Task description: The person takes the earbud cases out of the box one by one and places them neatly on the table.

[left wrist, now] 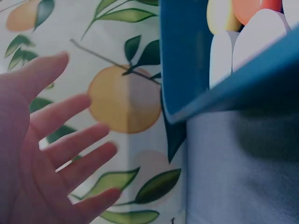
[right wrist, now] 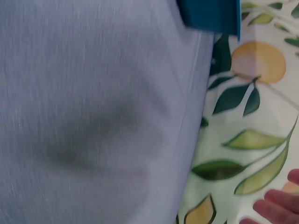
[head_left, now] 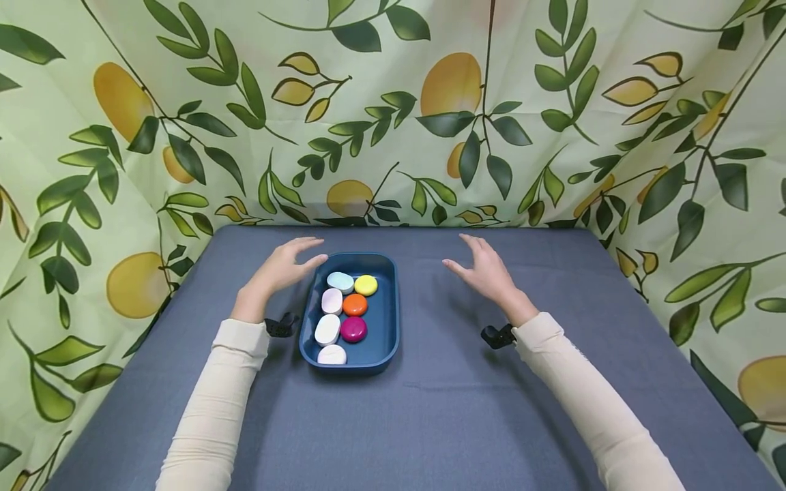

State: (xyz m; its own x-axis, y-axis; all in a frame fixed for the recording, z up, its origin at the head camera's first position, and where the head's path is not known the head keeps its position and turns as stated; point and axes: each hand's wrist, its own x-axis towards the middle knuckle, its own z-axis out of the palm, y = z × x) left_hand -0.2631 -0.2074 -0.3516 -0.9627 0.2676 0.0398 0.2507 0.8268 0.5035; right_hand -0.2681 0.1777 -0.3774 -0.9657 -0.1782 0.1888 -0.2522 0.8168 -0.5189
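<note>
A dark blue rectangular tray (head_left: 385,320) with rounded corners lies on the table, left of the middle. Inside, mostly along its left side, are several smooth rounded pieces that look like soap bars: a pale blue one (head_left: 340,282), a yellow one (head_left: 366,285), an orange one (head_left: 355,305), a magenta one (head_left: 353,329) and several white or pale ones (head_left: 327,329). My left hand (head_left: 284,267) hovers by the tray's upper left corner, fingers spread, holding nothing. My right hand (head_left: 485,273) is raised over the cloth to the right of the tray, also holding nothing, its fingers extended.
Blue-grey cloth (head_left: 442,423) covers the table. Behind it and at both sides hangs a light curtain (head_left: 393,61) printed with leaves and orange fruit. Each wrist carries a small black camera, one at the left (head_left: 282,325), one at the right (head_left: 497,336).
</note>
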